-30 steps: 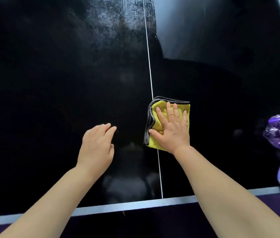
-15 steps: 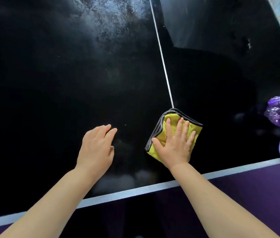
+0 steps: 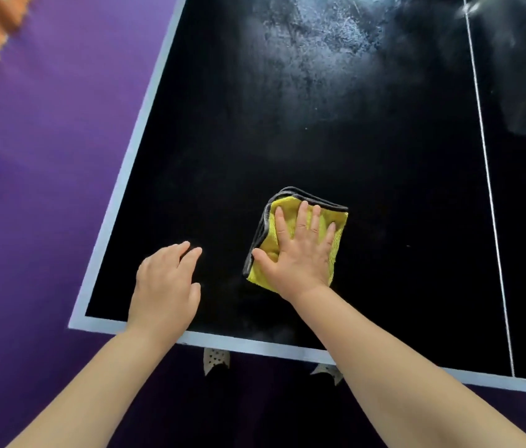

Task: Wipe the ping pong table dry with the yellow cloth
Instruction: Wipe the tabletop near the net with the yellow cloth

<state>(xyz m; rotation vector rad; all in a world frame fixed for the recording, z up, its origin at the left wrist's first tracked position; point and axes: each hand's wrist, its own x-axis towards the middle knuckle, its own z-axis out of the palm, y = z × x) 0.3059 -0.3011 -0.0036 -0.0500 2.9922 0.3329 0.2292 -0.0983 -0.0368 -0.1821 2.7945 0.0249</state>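
black table: r hand flat on yellow cloth, l hand loose, empty.

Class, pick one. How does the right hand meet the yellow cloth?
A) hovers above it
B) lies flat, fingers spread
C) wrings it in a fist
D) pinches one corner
B: the right hand lies flat on the yellow cloth, fingers spread straight.

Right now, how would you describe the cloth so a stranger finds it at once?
Look at the black ping pong table, left of its thin white centre line. Near the front edge, the right hand presses flat on a folded yellow cloth. It is the only yellow thing there, trimmed dark grey; the left hand beside it holds nothing.
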